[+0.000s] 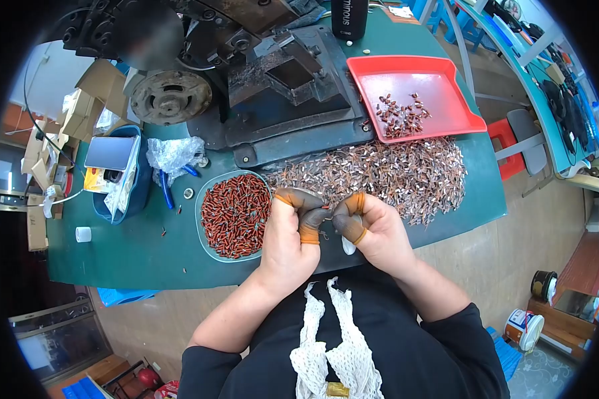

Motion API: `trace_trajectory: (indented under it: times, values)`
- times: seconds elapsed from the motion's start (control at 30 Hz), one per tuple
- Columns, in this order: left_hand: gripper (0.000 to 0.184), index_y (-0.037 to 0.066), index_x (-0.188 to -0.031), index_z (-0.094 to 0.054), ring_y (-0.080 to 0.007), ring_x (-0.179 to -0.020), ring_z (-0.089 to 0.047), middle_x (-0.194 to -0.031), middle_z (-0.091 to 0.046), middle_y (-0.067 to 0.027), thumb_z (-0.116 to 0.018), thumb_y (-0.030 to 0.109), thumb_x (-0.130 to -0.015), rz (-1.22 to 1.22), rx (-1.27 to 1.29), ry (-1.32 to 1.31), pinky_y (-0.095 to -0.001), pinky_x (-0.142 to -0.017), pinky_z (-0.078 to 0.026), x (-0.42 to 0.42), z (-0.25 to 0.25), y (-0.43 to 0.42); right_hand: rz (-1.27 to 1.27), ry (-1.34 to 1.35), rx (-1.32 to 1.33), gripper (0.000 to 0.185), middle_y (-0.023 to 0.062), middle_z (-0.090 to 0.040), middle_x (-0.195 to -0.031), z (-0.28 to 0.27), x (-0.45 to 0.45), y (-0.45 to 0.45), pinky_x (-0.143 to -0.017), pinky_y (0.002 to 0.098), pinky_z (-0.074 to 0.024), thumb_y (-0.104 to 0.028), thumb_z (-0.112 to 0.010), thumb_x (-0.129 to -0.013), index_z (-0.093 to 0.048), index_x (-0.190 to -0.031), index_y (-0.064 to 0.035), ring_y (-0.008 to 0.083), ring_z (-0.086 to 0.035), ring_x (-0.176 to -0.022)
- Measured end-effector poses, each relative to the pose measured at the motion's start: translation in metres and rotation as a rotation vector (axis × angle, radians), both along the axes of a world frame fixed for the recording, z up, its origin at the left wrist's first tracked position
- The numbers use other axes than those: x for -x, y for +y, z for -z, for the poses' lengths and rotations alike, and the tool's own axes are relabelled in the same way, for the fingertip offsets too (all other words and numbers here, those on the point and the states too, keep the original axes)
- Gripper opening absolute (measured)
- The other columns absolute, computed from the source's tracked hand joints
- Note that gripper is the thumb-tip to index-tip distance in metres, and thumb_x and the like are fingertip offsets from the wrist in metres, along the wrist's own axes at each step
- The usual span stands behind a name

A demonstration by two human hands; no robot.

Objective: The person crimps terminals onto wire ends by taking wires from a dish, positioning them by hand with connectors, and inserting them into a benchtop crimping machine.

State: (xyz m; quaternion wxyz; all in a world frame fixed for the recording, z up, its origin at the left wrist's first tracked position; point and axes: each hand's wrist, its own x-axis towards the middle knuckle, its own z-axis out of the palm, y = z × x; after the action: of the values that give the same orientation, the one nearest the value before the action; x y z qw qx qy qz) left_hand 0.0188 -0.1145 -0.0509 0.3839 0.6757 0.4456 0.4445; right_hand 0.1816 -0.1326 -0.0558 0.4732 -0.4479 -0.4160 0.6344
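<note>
My left hand and my right hand meet over the table's front edge, both with fingers pinched. Orange-and-dark finger covers sit on their thumbs and fingertips. A tiny reddish-brown part shows between the fingertips; its detail is too small to make out. Below my right fingers hangs a smooth pale piece, mostly hidden by the hand. Left of my left hand stands a clear tub full of small red-brown coil-like parts. Just beyond both hands spreads a heap of loose small copper-and-silver parts.
A red tray with some small parts stands behind the heap. A heavy black machine fills the back. At left are a blue bin, blue-handled pliers, plastic wrap and a white cap. A black bottle stands behind.
</note>
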Motion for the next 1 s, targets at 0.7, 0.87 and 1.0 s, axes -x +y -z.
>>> trace_trajectory:
  times: [0.7,0.87,1.0]
  values:
    - [0.025,0.013,-0.092,-0.064,-0.0256,-0.086,-0.054,-0.087,-0.058,-0.0042,-0.078,0.012,-0.071,-0.413,-1.125,0.469,-0.0384,-0.077,-0.039,0.014,-0.055,0.147,0.145,-0.249,-0.294,0.015,-0.0028,-0.062,-0.081,-0.09,0.005,0.166,-0.058,0.0178,-0.0379,-0.016,-0.061,-0.091,-0.064,-0.099,-0.0032,0.0019,-0.051,-0.065]
    - [0.028,0.014,-0.091,-0.064,-0.0248,-0.086,-0.054,-0.089,-0.058,-0.0023,-0.078,0.012,-0.067,-0.394,-1.19,0.513,-0.0381,-0.078,-0.04,0.01,-0.047,0.164,0.176,-0.236,-0.329,0.014,-0.0026,-0.062,-0.081,-0.084,0.011,0.179,-0.056,0.017,-0.0374,-0.014,-0.061,-0.091,-0.064,-0.098,-0.0033,0.0012,-0.05,-0.064]
    - [0.029,0.013,-0.09,-0.063,-0.0254,-0.087,-0.054,-0.091,-0.058,-0.0023,-0.079,0.012,-0.065,-0.413,-1.22,0.539,-0.0382,-0.078,-0.04,0.009,-0.044,0.172,0.178,-0.239,-0.297,0.013,-0.0021,-0.062,-0.08,-0.084,0.011,0.181,-0.054,0.0167,-0.0368,-0.013,-0.062,-0.09,-0.065,-0.096,-0.0028,0.0012,-0.049,-0.061]
